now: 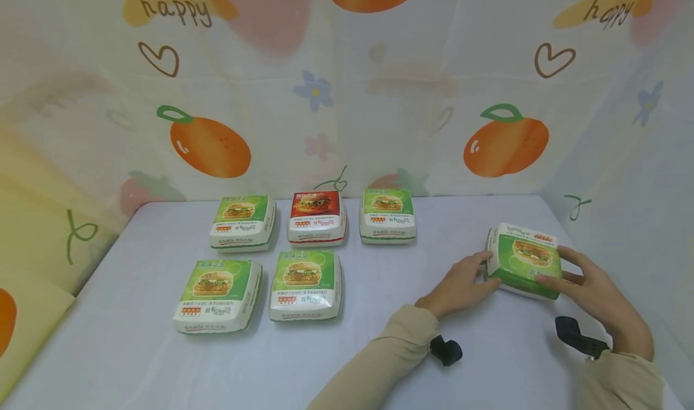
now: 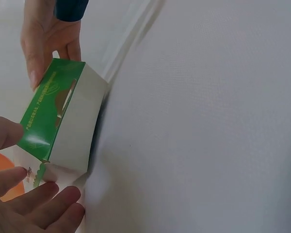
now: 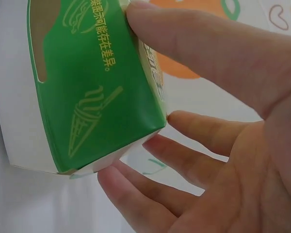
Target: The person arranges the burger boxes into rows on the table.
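Note:
At the right side of the table, a green-and-white burger box (image 1: 525, 256) is held between both hands, its printed picture turned the other way round from the rest. My left hand (image 1: 458, 286) grips its left end, thumb by the near green face and fingers along the end. The right hand (image 1: 591, 283) grips the opposite end, with the thumb on the top near the front edge and fingers round the side. Seen by the right wrist, the box (image 3: 97, 87) has a cut-out slot in its green side. Whether its base touches the cloth I cannot tell.
Left of the hands, several burger boxes stand in two rows. The back row has a green box (image 1: 244, 220), a red box (image 1: 317, 217) and another green box (image 1: 387, 214). Two green boxes (image 1: 219, 295) (image 1: 305, 285) form the front row. A printed curtain (image 1: 347, 97) hangs behind.

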### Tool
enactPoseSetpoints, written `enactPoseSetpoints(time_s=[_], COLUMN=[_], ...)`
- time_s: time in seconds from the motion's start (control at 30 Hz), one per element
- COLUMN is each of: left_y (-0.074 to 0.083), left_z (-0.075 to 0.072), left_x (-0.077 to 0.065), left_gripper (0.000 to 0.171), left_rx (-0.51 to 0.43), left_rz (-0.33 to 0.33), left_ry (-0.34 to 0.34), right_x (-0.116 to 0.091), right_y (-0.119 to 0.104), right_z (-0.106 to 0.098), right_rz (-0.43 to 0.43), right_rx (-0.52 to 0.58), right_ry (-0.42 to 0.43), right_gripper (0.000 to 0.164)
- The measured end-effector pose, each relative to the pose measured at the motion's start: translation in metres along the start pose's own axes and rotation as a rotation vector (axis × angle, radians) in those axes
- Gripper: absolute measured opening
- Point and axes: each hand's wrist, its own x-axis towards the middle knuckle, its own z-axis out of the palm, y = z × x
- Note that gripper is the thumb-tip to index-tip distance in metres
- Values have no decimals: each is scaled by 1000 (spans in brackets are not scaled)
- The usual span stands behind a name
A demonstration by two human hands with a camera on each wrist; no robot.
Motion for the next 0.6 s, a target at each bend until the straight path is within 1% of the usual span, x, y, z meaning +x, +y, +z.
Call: enactPoseSetpoints(time_s=[0.2,0.37,0.6], left_y=[-4,-6,-5], left_z=[-4,-7,-14], left_x=[-5,-12,-26], left_gripper=[52,51,52], left_rx=[-65,-104,-108], left_rz=[-5,-16,-38], left_ry=[47,60,85], right_x=[-1,-3,-4], right_y=[-5,-14,-27], right_z=[2,5,9], right_rz=[-38,-76,-99], right_rx=[-13,-16,-39], right_ry=[-4,-1,-18], right_gripper=[98,93,90])
